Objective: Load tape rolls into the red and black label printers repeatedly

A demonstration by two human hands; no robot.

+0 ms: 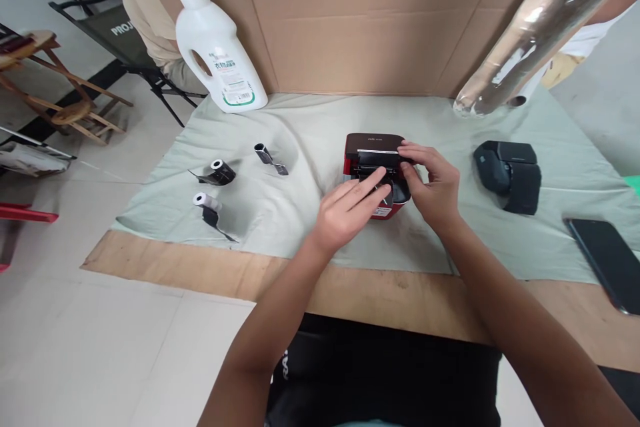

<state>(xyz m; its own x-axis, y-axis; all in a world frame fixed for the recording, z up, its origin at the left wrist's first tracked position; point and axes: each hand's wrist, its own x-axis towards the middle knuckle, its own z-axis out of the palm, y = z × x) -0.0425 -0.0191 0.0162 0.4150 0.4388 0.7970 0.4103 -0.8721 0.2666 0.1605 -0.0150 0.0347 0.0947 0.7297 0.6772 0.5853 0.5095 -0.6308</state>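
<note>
Left hand (343,215): extends slightly spread fingers over open red box (394,209).
Right hand (434,183): pinches raised lid (374,141).
Red box: sits between hands, with interior partly covered.
White bottle (225,57): stands capped beyond left hand.

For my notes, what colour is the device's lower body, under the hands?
The lower body is red; the head view shows it best.

The small red-and-black boxy plastic machine (373,145) looks smooth from here, faintly shiny on top. Matt, creased pale-green cloth (285,213) covers the surface (200,263), bare grained wood at its front edge. Near the back left corner stands a smooth white plastic bottle (215,33); along the back edge, a matt brown cardboard panel (365,40); by the right edge, a glossy black flat phone (607,263).
</note>
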